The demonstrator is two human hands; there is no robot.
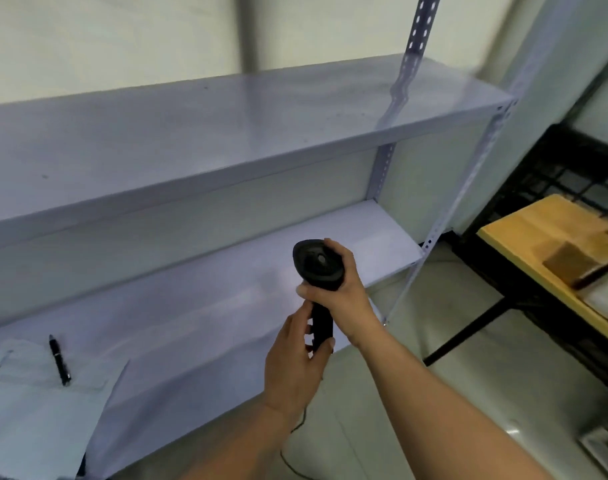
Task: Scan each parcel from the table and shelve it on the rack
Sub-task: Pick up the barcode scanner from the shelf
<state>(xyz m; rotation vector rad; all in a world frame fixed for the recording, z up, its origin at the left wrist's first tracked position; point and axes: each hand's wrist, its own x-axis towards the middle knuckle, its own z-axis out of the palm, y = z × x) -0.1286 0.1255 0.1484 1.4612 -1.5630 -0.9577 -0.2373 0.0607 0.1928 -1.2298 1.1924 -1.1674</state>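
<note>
The scanner (pixel 318 263), black and pistol-shaped, is held upright in front of the rack (pixel 226 133), with its head turned toward the camera. Its handle is gripped by the left hand (pixel 295 358), whose fingers are curled round it from the left and whose thumb is laid against its right side. The head is clasped from the right by the right hand (pixel 344 289), with the fingertips hooked over the top and the thumb pressed just under the head. The two hands are thus brought close together on the one tool, the right above the left. A thin dark cable (pixel 288 459) is seen trailing down below the left wrist.

The parcels (pixel 569 261) are found well apart from the hands, at the right edge of the view, lying on the wooden table (pixel 524 251). They are blurred; one brown box can be made out, with a paler one just beside it nearer the camera. A black grid frame (pixel 555 168) is set behind the table.

Two pale shelves of the rack are shown, carried by perforated uprights. On the lower shelf (pixel 191 306), far to the left, a black pen (pixel 59 360) is laid on some papers (pixel 29 410). A grey floor (pixel 469 375) is seen between rack and table.
</note>
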